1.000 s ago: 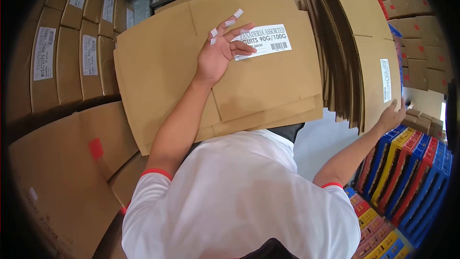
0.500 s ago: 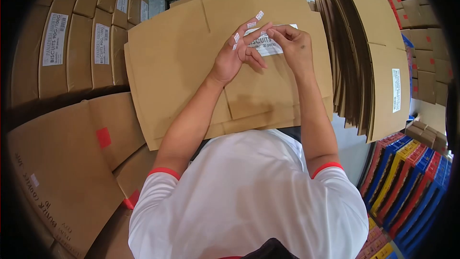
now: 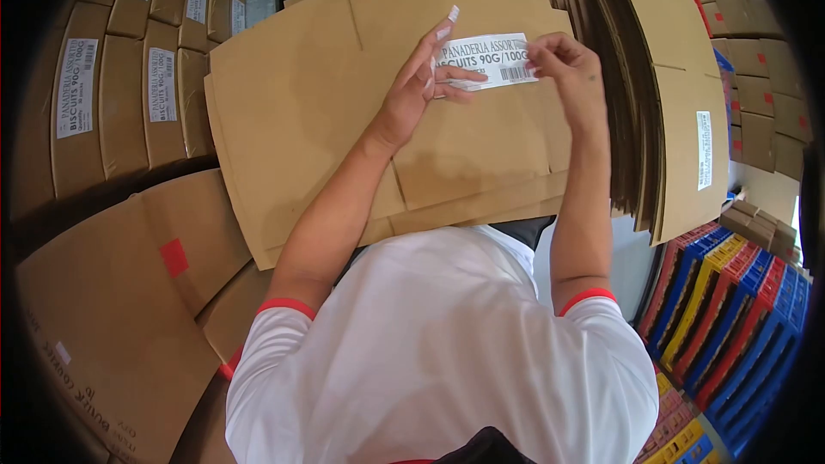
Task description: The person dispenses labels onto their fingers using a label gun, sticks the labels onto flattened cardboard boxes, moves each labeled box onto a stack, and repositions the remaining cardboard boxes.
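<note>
My left hand (image 3: 412,90) has its fingers stretched apart over the left end of a printed paper label (image 3: 485,48) on a flat cardboard sheet (image 3: 318,120). Small white stickers (image 3: 443,33) cling to its fingers, one of them at a raised fingertip. My right hand (image 3: 571,73) is pinched at the label's right end, beside the printed barcode. Its fingertips seem to hold a small white sticker, mostly hidden by the fingers. The label reads "Panaderia Assorted Biscuits 90G/100G", partly covered by my hands.
Upright flattened cartons (image 3: 632,94) lean in a row at the right. Labelled boxes (image 3: 77,90) are stacked at the left, above a larger carton (image 3: 112,292) with red tape. Coloured plastic crates or pallets (image 3: 730,301) stand at the lower right.
My right hand has moved away from the left hand's fingers to the label's right end, uncovering more print. My left hand has shifted slightly left. The view has shifted a little.
</note>
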`<state>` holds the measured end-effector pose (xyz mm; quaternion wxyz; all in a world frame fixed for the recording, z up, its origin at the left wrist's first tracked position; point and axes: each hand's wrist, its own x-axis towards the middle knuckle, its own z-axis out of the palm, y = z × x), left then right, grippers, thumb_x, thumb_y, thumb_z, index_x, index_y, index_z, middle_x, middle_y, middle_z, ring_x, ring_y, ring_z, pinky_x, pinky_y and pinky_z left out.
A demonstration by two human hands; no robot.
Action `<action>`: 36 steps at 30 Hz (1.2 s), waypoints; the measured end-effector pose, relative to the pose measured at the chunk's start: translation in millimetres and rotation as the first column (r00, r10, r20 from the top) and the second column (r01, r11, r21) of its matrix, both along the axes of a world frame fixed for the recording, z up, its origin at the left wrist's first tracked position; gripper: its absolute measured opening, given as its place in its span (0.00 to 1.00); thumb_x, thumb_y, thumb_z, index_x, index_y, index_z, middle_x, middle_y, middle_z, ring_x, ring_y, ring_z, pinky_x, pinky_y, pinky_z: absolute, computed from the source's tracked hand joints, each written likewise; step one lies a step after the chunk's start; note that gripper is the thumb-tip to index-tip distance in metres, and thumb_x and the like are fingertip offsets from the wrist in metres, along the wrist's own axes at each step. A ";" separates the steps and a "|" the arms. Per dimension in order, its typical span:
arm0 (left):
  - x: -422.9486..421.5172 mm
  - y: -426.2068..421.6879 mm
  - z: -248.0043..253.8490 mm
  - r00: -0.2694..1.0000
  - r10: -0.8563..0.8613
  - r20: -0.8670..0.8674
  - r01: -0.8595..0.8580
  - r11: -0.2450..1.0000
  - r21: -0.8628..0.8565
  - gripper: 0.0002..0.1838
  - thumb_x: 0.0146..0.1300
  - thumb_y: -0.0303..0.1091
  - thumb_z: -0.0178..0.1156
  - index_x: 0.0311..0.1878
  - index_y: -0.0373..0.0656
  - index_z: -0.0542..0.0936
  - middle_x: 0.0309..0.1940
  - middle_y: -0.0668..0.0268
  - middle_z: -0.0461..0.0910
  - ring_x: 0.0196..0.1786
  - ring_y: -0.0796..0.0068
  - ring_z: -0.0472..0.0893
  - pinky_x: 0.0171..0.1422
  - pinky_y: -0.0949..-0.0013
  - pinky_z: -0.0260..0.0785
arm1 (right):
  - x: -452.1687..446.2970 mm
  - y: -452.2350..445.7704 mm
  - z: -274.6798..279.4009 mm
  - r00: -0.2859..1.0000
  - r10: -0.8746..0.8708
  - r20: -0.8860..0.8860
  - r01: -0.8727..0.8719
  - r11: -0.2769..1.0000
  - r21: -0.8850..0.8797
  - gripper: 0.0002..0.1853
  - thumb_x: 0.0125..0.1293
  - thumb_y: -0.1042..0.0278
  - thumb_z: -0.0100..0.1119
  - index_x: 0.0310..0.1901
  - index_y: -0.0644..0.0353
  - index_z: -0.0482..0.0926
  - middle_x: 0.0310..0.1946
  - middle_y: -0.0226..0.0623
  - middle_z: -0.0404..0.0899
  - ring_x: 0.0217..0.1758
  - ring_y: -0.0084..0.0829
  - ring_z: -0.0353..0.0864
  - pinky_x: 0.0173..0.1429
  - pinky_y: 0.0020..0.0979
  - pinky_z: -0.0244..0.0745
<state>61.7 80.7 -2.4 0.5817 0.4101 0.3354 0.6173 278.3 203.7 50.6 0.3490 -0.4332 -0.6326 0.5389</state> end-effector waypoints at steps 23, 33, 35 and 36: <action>-3.4 0.8 -6.9 0.997 0.073 0.033 -0.074 0.997 0.029 0.40 0.80 0.64 0.44 0.83 0.44 0.61 0.85 0.51 0.53 0.71 0.46 0.79 0.69 0.56 0.76 | 8.7 40.7 -31.0 0.799 0.221 0.559 -0.165 0.975 -0.150 0.12 0.69 0.64 0.68 0.37 0.68 0.85 0.22 0.33 0.80 0.20 0.22 0.77 0.27 0.29 0.72; -5.0 2.5 -4.8 0.998 0.061 -0.017 -0.061 0.998 0.014 0.40 0.81 0.65 0.43 0.82 0.42 0.60 0.85 0.51 0.54 0.70 0.48 0.80 0.68 0.58 0.76 | 20.8 60.3 -37.8 0.736 0.097 0.670 -0.127 0.992 -0.005 0.20 0.56 0.58 0.83 0.35 0.63 0.82 0.23 0.35 0.82 0.26 0.26 0.80 0.33 0.31 0.75; -6.4 1.9 -4.4 0.998 0.064 -0.023 -0.064 0.998 0.010 0.40 0.81 0.65 0.43 0.82 0.42 0.60 0.85 0.51 0.54 0.70 0.48 0.80 0.68 0.58 0.76 | 36.3 69.1 -35.9 0.763 0.119 0.635 -0.090 0.993 -0.079 0.20 0.55 0.58 0.84 0.37 0.63 0.82 0.25 0.35 0.83 0.27 0.26 0.81 0.35 0.32 0.76; -6.5 1.3 -4.0 0.998 0.065 -0.020 -0.065 0.998 0.024 0.41 0.81 0.65 0.44 0.82 0.43 0.61 0.86 0.51 0.54 0.70 0.49 0.80 0.68 0.58 0.76 | 45.1 69.0 -34.0 0.756 0.042 0.653 -0.043 0.999 -0.015 0.20 0.55 0.58 0.84 0.37 0.62 0.82 0.26 0.36 0.84 0.28 0.26 0.82 0.37 0.32 0.76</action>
